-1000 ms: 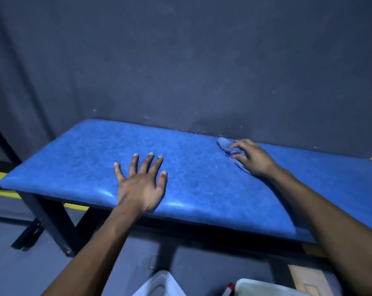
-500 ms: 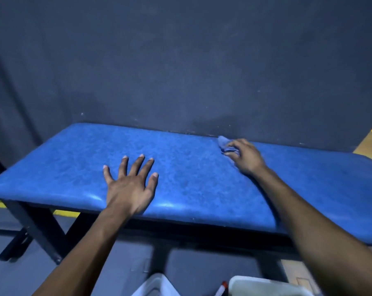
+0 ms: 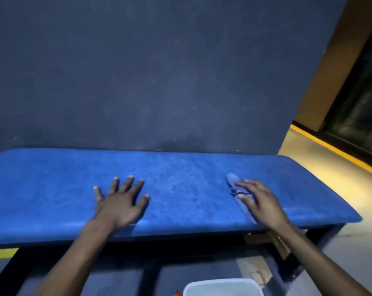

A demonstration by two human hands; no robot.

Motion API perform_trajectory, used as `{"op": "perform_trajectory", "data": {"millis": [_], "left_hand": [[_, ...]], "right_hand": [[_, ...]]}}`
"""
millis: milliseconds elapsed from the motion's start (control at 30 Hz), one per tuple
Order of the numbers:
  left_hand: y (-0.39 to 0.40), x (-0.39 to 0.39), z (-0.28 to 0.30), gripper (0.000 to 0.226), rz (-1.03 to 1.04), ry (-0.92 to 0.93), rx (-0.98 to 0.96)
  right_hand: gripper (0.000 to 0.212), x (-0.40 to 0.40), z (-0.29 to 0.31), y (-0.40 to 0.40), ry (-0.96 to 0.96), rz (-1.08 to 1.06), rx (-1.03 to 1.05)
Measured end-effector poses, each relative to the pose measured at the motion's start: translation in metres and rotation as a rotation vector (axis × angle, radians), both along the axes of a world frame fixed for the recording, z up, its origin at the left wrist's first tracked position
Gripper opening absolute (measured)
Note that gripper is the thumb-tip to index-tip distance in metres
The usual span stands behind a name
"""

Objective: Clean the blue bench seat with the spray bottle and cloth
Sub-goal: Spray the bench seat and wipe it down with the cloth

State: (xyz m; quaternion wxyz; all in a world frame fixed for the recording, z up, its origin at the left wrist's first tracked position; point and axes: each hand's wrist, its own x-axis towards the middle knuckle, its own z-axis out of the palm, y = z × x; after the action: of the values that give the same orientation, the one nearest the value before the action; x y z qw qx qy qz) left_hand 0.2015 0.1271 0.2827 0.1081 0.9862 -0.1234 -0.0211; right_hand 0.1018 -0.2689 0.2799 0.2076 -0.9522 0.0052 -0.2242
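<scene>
Right hand (image 3: 259,201) slid cloth (image 3: 234,184) rightward; one bench seat (image 3: 180,189).

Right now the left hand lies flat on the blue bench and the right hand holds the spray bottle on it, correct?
Not quite. The head view shows the right hand holding a blue cloth, not a spray bottle. The left hand does lie flat on the blue bench.

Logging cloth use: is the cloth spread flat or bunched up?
Bunched: the cloth shows folds under the right hand, whose fingers press it onto the blue bench seat.
</scene>
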Motion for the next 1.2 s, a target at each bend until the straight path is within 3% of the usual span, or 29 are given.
{"op": "perform_trajectory", "data": {"millis": [167, 267, 467, 567, 633, 767, 933, 1067, 1200], "left_hand": [[-0.093, 0.003, -0.007, 0.071, -0.260, -0.030, -0.013], [-0.100, 0.011, -0.013, 0.073, -0.250, -0.039, -0.022], [-0.103, 0.011, -0.017, 0.073, -0.216, -0.075, -0.022], [-0.101, 0.010, -0.017, 0.073, -0.217, -0.081, -0.036], [-0.098, 0.011, -0.018, 0.073, -0.227, -0.073, -0.038], [-0.100, 0.011, -0.019, 0.073, -0.229, -0.075, -0.029], [-0.102, 0.010, -0.018, 0.071, -0.225, -0.092, -0.029], [-0.101, 0.009, -0.019, 0.071, -0.226, -0.102, -0.050], [-0.099, 0.009, -0.019, 0.071, -0.231, -0.097, -0.051]], "right_hand": [[0.055, 0.043, 0.000, -0.040, 0.179, -0.347, -0.396], [0.049, 0.083, 0.008, -0.044, 0.269, -0.451, -0.408], [0.050, 0.123, 0.010, -0.038, 0.235, -0.200, -0.126], [0.053, 0.088, 0.007, -0.021, 0.153, 0.044, -0.120], [0.043, 0.050, 0.005, -0.020, 0.125, 0.155, -0.136], [0.037, 0.017, 0.004, -0.080, 0.083, 0.073, -0.144], [0.045, 0.088, 0.011, -0.119, 0.117, -0.242, -0.094], [0.053, 0.128, 0.013, -0.057, 0.114, -0.055, -0.005], [0.038, 0.070, 0.011, -0.007, 0.109, 0.238, -0.077]]}}
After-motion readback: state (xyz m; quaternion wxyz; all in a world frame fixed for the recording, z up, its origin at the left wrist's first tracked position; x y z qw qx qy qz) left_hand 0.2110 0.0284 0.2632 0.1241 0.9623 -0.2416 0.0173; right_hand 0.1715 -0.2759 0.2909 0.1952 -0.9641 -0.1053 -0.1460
